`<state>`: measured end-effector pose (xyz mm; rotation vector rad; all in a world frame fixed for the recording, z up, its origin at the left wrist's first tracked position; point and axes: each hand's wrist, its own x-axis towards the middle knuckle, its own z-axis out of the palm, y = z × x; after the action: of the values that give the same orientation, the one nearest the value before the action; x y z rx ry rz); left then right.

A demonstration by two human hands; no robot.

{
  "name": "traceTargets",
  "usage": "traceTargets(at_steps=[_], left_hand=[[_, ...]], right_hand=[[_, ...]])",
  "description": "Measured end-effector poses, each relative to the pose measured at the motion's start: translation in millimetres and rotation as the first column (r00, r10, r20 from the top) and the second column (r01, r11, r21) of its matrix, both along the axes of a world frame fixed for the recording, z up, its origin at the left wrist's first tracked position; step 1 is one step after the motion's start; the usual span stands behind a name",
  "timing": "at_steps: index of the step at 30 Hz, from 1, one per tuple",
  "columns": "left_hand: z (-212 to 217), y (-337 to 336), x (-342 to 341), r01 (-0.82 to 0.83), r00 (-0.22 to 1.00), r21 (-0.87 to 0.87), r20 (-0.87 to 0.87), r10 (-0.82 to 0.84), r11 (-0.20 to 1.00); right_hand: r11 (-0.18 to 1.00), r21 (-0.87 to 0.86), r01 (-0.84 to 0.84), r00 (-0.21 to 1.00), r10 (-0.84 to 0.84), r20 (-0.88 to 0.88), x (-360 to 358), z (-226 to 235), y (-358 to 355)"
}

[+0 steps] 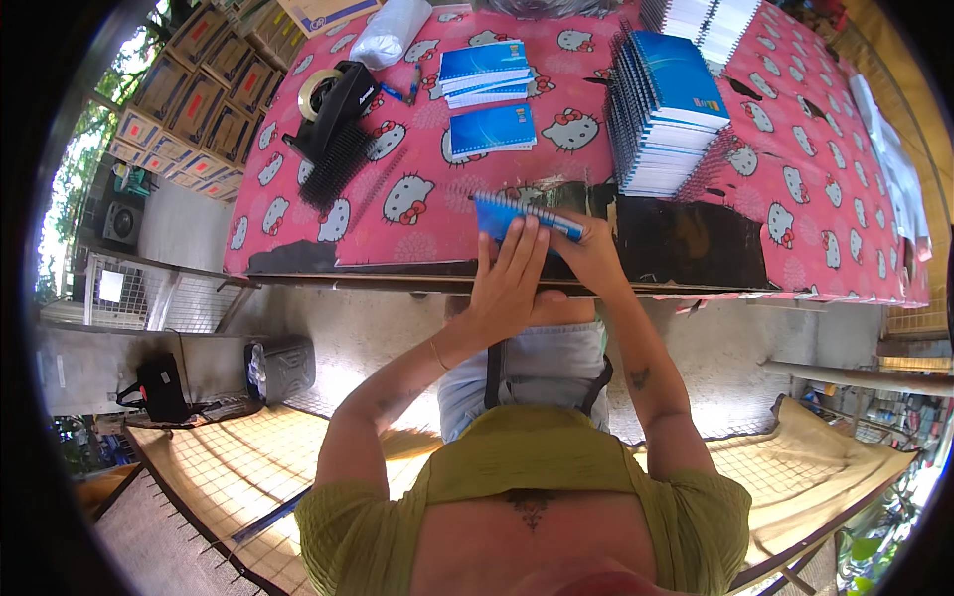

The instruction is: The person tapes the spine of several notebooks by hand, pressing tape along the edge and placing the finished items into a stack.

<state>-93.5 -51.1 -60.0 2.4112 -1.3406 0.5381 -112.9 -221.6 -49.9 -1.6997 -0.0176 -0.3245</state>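
At the table's near edge I have a small blue spiral notebook [494, 216], tilted, with its coil along the upper side. My left hand [510, 266] lies across the cover, fingers stretched out flat on it. The notebook's right end is gripped by my right hand [588, 254], whose fingers are partly hidden. Beyond my hands is a short pile of blue notebooks [492, 129], with another pile [483, 65] behind it. To the right rises a tall stack of blue spiral notebooks [679, 84].
A black tape dispenser [338, 104] stands at the left beside a bunch of dark binding coils [336, 167]. Pens [400, 91] and a white plastic-wrapped package [391, 33] lie farther back. The pink patterned cover [407, 214] is torn near the front. Cardboard boxes [204, 89] are stacked beyond the left side.
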Motion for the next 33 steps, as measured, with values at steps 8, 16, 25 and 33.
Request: traceTargets(at_steps=[8,16,25,33], left_hand=[[-25.1,3.7,3.9,0.007,0.989,-0.084,0.149,0.005,0.996],[6.2,-6.0,11.0,0.033,0.997,-0.051,0.067,-0.029,0.998],[7.9,-4.3,8.6,0.031,0.997,-0.049,0.075,-0.027,0.998],[3.3,-4.4,9.8,0.031,0.996,-0.058,0.085,-0.026,0.998]], right_hand=[[0.999,-0.017,-0.029,0.992,0.031,0.119,3.9,1.0,4.6],[0.998,-0.053,-0.038,0.999,0.037,-0.009,3.6,6.4,-4.2],[0.995,-0.096,0.016,0.991,-0.003,0.132,9.6,0.0,0.4],[0.994,-0.104,0.046,0.992,-0.034,0.118,11.7,-4.3,-3.3]])
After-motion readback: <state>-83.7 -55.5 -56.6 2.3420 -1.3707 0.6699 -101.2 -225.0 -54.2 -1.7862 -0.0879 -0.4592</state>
